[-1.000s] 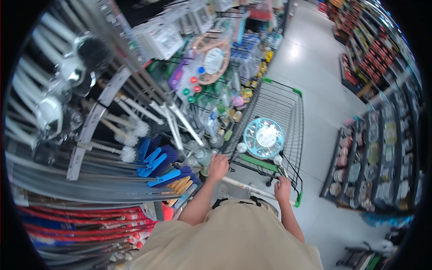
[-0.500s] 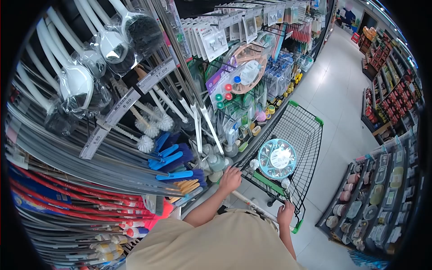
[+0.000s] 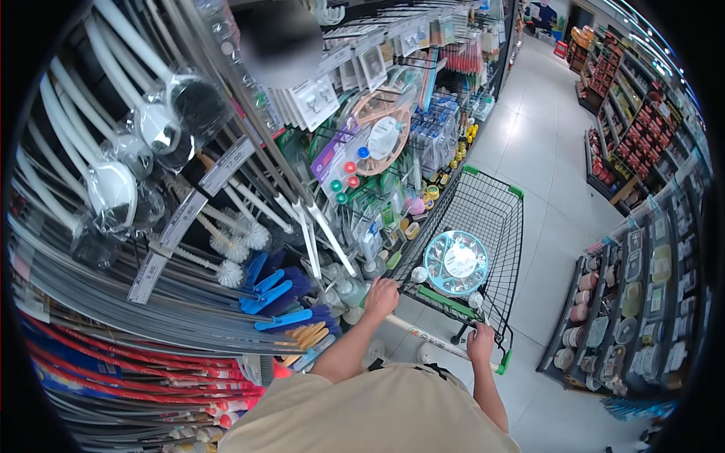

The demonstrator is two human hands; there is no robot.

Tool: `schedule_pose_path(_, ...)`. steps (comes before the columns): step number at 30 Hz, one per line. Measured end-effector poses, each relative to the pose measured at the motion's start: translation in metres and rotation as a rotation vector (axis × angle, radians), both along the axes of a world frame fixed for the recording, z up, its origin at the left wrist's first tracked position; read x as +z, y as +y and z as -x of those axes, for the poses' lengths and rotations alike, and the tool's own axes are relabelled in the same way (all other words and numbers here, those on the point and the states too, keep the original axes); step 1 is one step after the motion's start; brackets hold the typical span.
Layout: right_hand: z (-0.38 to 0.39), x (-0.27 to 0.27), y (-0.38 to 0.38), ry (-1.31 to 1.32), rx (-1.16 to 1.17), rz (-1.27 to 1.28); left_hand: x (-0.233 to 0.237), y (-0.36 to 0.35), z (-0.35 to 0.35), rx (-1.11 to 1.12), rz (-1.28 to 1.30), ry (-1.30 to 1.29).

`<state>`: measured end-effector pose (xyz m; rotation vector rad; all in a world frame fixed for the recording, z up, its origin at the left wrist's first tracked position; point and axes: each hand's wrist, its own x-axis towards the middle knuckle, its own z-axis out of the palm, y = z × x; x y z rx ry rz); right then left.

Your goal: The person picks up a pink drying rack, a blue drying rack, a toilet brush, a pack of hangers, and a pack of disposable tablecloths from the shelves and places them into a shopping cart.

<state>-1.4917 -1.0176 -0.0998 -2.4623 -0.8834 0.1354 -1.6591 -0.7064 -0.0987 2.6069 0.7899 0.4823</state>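
Note:
My left hand (image 3: pixel 381 297) has its fingers curled round the left end of the handle of a shopping cart (image 3: pixel 515 249). Toward the handle's right end, my right hand (image 3: pixel 480 343) is closed on the same bar. A white brush head (image 3: pixel 475 300) points away from my right hand, its thin handle running back to the fingers. Another white brush head (image 3: pixel 419 274) shows just beyond my left fingertips; its handle is hidden. Inside the wire basket lies a round, blue-rimmed packaged item (image 3: pixel 456 262) with a white central label.
A shelf on the left holds white-handled brushes (image 3: pixel 113 185), blue-bristled brushes (image 3: pixel 264 291) and red-wrapped poles (image 3: pixel 136 377). Hanging packages (image 3: pixel 313 102) line the rack ahead. Containers (image 3: pixel 630 306) fill a shelf at right. Tiled floor (image 3: pixel 540 113) runs down the aisle.
The view has shifted, with the left shelf's goods sliding left and lower in the picture. Both hands stay on the cart handle, and the round item stays in the cart.

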Motion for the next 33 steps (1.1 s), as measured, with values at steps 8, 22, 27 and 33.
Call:
schedule_pose_path(8, -0.030, -0.009, 0.001, -0.044, 0.025, -0.021, -0.002, -0.003, -0.021, 0.025, 0.028, 0.069)
schedule_pose_path(22, -0.071, -0.005, 0.006, -0.049, 0.097, -0.045, -0.005, -0.003, -0.054, 0.103, 0.009, 0.096)
schedule_pose_path(27, -0.084, -0.010, 0.008, -0.014, 0.080, -0.011, 0.009, -0.009, -0.063, 0.138, 0.032, 0.225)
schedule_pose_path(33, -0.103, -0.012, 0.004, -0.050, 0.127, -0.017, -0.001, -0.016, -0.075, 0.165, 0.038, 0.252)
